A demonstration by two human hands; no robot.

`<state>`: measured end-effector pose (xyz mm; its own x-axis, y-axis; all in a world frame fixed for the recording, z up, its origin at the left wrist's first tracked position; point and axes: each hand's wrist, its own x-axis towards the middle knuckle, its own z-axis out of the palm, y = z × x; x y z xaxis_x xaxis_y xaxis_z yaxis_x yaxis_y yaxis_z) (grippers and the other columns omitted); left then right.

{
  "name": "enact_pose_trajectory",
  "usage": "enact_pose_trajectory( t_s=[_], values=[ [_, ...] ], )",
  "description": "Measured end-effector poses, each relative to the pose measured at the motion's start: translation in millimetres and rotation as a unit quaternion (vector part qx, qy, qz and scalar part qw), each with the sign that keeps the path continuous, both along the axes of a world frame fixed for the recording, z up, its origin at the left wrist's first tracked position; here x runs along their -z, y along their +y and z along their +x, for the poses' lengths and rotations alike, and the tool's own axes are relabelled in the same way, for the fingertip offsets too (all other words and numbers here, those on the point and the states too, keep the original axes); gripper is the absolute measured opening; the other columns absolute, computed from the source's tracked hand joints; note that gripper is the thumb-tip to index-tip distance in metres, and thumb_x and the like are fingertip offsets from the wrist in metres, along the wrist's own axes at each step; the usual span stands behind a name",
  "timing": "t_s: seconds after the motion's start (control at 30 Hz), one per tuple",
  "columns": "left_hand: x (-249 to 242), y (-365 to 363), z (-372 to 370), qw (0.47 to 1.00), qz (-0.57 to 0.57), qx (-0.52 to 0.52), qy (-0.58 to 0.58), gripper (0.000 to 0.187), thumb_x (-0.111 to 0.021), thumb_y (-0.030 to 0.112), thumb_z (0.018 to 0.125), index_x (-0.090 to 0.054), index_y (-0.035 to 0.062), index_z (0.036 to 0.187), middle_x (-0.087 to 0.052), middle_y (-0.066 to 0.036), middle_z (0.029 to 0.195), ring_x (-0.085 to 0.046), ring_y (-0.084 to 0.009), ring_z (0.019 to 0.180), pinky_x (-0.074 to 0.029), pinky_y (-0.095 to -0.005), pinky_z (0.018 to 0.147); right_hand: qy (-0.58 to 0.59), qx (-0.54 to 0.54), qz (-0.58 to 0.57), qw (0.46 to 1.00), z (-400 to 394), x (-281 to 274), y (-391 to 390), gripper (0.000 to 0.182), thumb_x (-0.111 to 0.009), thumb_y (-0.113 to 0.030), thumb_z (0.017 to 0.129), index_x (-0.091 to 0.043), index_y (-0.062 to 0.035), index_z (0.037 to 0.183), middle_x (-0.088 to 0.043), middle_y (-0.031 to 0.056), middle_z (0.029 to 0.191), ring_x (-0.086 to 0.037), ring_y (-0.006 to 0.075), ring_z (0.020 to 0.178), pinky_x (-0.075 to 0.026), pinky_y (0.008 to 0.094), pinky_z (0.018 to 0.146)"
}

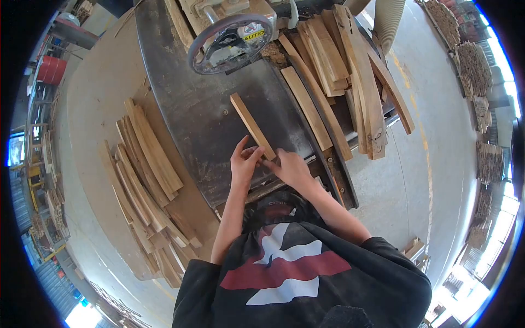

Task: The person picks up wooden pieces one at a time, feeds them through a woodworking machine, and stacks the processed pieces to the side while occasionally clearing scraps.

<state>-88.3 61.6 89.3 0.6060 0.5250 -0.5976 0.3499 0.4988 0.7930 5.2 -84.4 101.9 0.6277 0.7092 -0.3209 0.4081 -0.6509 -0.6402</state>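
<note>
A narrow wooden strip (252, 127) lies at a slant on the dark metal machine table (202, 136), its far end pointing toward the machine. My left hand (244, 165) is at the near end, thumb and fingers closed on the strip's left side, with one finger raised. From the other side, my right hand (291, 170) grips the same end; its fingertips are partly hidden behind the wood. Beyond the strip stands a machine with a grey handwheel (232, 44) and a yellow caution label (254, 35).
Curved wooden pieces (156, 150) are stacked on a brown board (104, 109) to the left. On the right lie a curved piece (306, 108) and a pile of rough planks (361, 82), beside a metal rail (342, 188). A ribbed hose (389, 27) rises behind them.
</note>
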Motion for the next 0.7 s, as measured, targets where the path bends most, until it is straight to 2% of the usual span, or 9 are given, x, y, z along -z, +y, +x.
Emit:
enact_pose_trajectory(
  t_s=[0.13, 0.17, 0.2, 0.23, 0.3, 0.43, 0.53, 0.6, 0.7],
  values=[
    [0, -5, 20, 0.998, 0.062, 0.010, 0.030, 0.073, -0.082, 0.019, 0.088, -0.048, -0.0013, 0.149, -0.071, -0.005, 0.096, -0.061, -0.0074, 0.078, -0.049, -0.0251, 0.067, 0.019, 0.025, -0.015, 0.999, 4, 9, 0, 0.043, -0.064, -0.037, 0.098, -0.059, 0.0052, 0.103, -0.069, 0.0220, 0.074, -0.070, 0.0405, 0.069, -0.055, 0.0478, 0.062],
    [0, -6, 26, 0.995, 0.094, 0.029, 0.022, 0.069, -0.082, 0.019, 0.088, -0.051, -0.0018, 0.147, -0.070, -0.004, 0.090, -0.059, -0.0065, 0.073, -0.048, -0.0249, 0.063, 0.167, 0.082, 0.019, 0.982, 8, 8, 0, 0.042, -0.061, -0.037, 0.101, -0.060, 0.0053, 0.101, -0.068, 0.0186, 0.071, -0.069, 0.0355, 0.063, -0.054, 0.0445, 0.058],
    [1, -7, 30, 0.991, 0.126, 0.049, 0.014, 0.065, -0.081, 0.019, 0.088, -0.054, -0.0022, 0.144, -0.069, -0.003, 0.084, -0.057, -0.0055, 0.069, -0.047, -0.0248, 0.059, 0.311, 0.137, 0.052, 0.939, 9, 8, 0, 0.043, -0.057, -0.037, 0.103, -0.061, 0.0053, 0.100, -0.067, 0.0153, 0.068, -0.067, 0.0304, 0.057, -0.053, 0.0412, 0.053],
    [7, -8, 35, 0.990, 0.128, 0.054, 0.014, 0.065, -0.081, 0.019, 0.088, -0.054, -0.0022, 0.144, -0.069, -0.003, 0.084, -0.057, -0.0055, 0.069, -0.047, -0.0248, 0.059, 0.312, 0.141, 0.056, 0.938, 12, 12, -1, 0.043, -0.057, -0.037, 0.103, -0.061, 0.0053, 0.100, -0.067, 0.0153, 0.068, -0.067, 0.0304, 0.057, -0.053, 0.0412, 0.053],
    [26, -9, 45, 0.966, 0.237, 0.099, 0.005, 0.065, -0.081, 0.022, 0.088, -0.056, -0.0060, 0.141, -0.064, -0.001, 0.070, -0.054, -0.0056, 0.060, -0.045, -0.0240, 0.055, 0.473, 0.231, 0.086, 0.846, 16, 24, 0, 0.048, -0.050, -0.042, 0.106, -0.063, 0.0031, 0.095, -0.066, 0.0105, 0.067, -0.062, 0.0203, 0.050, -0.047, 0.0347, 0.047],
    [34, -11, 92, 0.940, 0.308, 0.148, 0.002, 0.063, -0.076, 0.023, 0.092, -0.054, -0.0032, 0.144, -0.058, -0.002, 0.060, -0.050, -0.0064, 0.053, -0.042, -0.0256, 0.050, 0.415, 0.282, 0.144, 0.853, 39, 43, 8, 0.054, -0.044, -0.047, 0.107, -0.064, -0.0001, 0.089, -0.066, 0.0097, 0.067, -0.059, 0.0189, 0.047, -0.042, 0.0325, 0.043],
    [37, -4, 122, 0.952, 0.271, 0.144, 0.009, 0.059, -0.073, 0.023, 0.094, -0.054, -0.0004, 0.145, -0.059, -0.004, 0.061, -0.051, -0.0066, 0.053, -0.043, -0.0268, 0.050, 0.442, 0.312, 0.147, 0.828, 55, 47, 19, 0.055, -0.043, -0.050, 0.107, -0.064, -0.0033, 0.088, -0.064, 0.0080, 0.065, -0.057, 0.0162, 0.046, -0.038, 0.0316, 0.041],
    [46, 5, 140, 0.959, 0.267, 0.093, -0.009, 0.059, -0.072, 0.026, 0.097, -0.053, 0.0003, 0.146, -0.060, 0.000, 0.064, -0.048, -0.0061, 0.050, -0.039, -0.0265, 0.045, 0.481, 0.363, 0.195, 0.774, 64, 41, 32, 0.052, -0.045, -0.048, 0.107, -0.063, -0.0044, 0.088, -0.058, 0.0038, 0.064, -0.051, 0.0124, 0.047, -0.032, 0.0277, 0.039],
    [38, 28, 155, 0.979, 0.187, 0.076, -0.002, 0.060, -0.072, 0.026, 0.096, -0.052, 0.0030, 0.147, -0.060, -0.004, 0.062, -0.053, -0.0076, 0.051, -0.044, -0.0297, 0.046, 0.466, 0.355, 0.247, 0.772, 77, 41, 53, 0.051, -0.043, -0.047, 0.108, -0.062, -0.0053, 0.087, -0.056, 0.0029, 0.063, -0.049, 0.0122, 0.046, -0.029, 0.0275, 0.038]
  ],
)
